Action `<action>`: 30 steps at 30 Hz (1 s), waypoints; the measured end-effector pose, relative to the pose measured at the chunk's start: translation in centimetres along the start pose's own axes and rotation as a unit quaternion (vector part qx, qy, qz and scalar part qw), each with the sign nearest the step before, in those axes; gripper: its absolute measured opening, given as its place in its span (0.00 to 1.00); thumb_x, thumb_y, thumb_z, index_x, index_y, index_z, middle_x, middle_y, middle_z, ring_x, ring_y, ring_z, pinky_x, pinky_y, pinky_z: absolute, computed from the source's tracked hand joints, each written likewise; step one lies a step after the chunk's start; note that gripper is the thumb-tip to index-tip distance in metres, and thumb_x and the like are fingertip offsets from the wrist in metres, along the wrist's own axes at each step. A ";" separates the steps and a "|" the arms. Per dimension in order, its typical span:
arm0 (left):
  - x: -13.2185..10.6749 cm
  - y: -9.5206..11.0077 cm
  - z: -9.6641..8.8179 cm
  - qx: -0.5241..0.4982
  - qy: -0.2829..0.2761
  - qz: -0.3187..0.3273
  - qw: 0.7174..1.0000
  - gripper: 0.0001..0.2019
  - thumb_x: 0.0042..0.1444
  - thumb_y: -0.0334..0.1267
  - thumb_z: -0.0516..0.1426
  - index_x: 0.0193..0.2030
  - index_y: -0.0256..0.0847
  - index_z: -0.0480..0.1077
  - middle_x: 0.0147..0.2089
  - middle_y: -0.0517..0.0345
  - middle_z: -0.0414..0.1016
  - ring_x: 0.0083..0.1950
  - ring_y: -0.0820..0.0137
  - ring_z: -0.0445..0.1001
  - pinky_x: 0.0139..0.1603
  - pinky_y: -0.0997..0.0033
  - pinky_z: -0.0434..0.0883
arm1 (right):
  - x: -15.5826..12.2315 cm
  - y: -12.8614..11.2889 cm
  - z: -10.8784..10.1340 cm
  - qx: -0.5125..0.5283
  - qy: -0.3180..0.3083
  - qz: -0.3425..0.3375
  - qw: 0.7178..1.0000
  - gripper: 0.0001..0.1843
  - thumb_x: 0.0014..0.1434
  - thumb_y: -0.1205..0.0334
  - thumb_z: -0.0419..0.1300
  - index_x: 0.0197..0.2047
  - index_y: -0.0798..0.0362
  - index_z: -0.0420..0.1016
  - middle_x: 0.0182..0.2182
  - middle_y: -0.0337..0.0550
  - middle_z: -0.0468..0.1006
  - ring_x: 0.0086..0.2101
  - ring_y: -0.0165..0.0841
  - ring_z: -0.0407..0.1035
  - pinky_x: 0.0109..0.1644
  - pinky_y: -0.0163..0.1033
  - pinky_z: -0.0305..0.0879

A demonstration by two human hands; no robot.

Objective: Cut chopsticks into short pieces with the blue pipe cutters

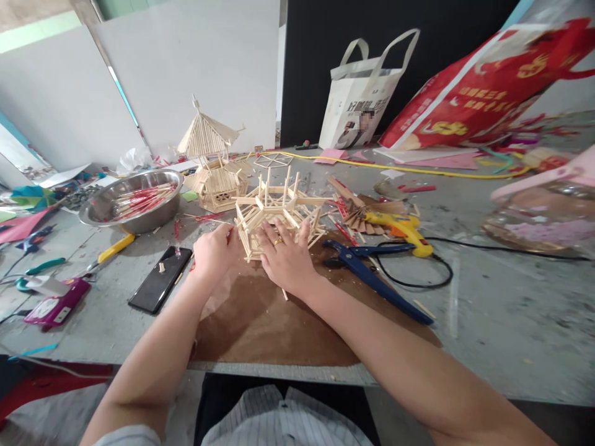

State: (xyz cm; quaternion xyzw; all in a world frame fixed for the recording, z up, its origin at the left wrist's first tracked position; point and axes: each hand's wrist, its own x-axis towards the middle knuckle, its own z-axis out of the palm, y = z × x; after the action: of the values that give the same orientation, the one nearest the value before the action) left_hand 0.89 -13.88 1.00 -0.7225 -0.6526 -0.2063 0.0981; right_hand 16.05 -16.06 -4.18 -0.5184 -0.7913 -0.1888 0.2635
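Note:
A many-sided frame of pale wooden sticks (290,201), with short posts standing up from its top, rests on a brown mat (274,337). My right hand (290,257), with a ring on one finger, lies spread against the frame's front and upper side. At the frame's left edge, my left hand (214,251) has its fingers curled in; whatever they hold is hidden. A loose stick end (285,294) shows below my right palm. Behind stands a stick pavilion model (209,139) with a peaked roof.
Left are a steel bowl (162,186) of red-and-pale sticks, a phone (160,279), a yellow-handled tool (116,246) and a purple power strip (58,303). Right lie blue cutters (372,272) and a corded yellow glue gun (404,230). Bags (362,93) stand behind.

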 end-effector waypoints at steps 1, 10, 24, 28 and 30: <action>0.0 0.0 0.0 -0.002 -0.001 -0.001 1.000 0.16 0.57 0.45 0.44 0.37 0.44 0.71 0.33 0.54 0.77 0.35 0.67 0.74 0.32 0.73 0.59 | 0.0 0.0 0.0 0.000 0.000 0.001 1.000 0.25 0.58 0.64 0.46 0.59 0.57 0.58 0.58 0.53 0.59 0.59 0.49 0.46 0.56 0.70 0.25; 0.3 -0.3 0.0 -0.040 0.021 -0.040 0.998 0.16 0.60 0.43 0.40 0.47 0.40 0.62 0.35 0.51 0.76 0.36 0.64 0.74 0.34 0.71 0.61 | 0.0 0.6 0.0 -0.002 0.078 -0.008 0.997 0.23 0.59 0.62 0.45 0.56 0.55 0.62 0.58 0.50 0.59 0.60 0.45 0.43 0.58 0.65 0.21; 1.4 -1.5 1.2 0.060 -0.101 -0.072 0.990 0.15 0.58 0.40 0.40 0.44 0.39 0.63 0.36 0.42 0.75 0.38 0.58 0.74 0.36 0.63 0.66 | 0.4 3.7 0.3 -0.014 0.118 0.108 0.987 0.28 0.58 0.54 0.46 0.59 0.57 0.57 0.59 0.53 0.57 0.61 0.47 0.41 0.57 0.65 0.26; 1.5 -1.8 1.5 0.080 -0.164 -0.068 0.981 0.14 0.56 0.37 0.42 0.43 0.36 0.63 0.40 0.41 0.74 0.44 0.56 0.73 0.40 0.59 0.68 | 0.4 3.9 0.5 0.005 0.104 0.129 0.986 0.29 0.57 0.54 0.47 0.59 0.58 0.55 0.58 0.55 0.59 0.60 0.46 0.43 0.57 0.64 0.29; 1.5 -2.1 1.8 0.086 -0.183 -0.061 0.978 0.15 0.56 0.36 0.42 0.44 0.35 0.64 0.41 0.40 0.74 0.45 0.56 0.72 0.42 0.59 0.68 | 0.4 3.9 0.7 0.014 0.099 0.128 0.987 0.30 0.56 0.55 0.48 0.60 0.58 0.53 0.58 0.55 0.59 0.60 0.46 0.43 0.58 0.64 0.30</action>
State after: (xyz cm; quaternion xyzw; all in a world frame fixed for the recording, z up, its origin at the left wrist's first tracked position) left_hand -0.76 -11.48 -0.26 -0.6959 -0.7174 -0.0198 0.0258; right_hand 19.38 -13.85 -4.39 -0.5906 -0.6911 -0.1929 0.3692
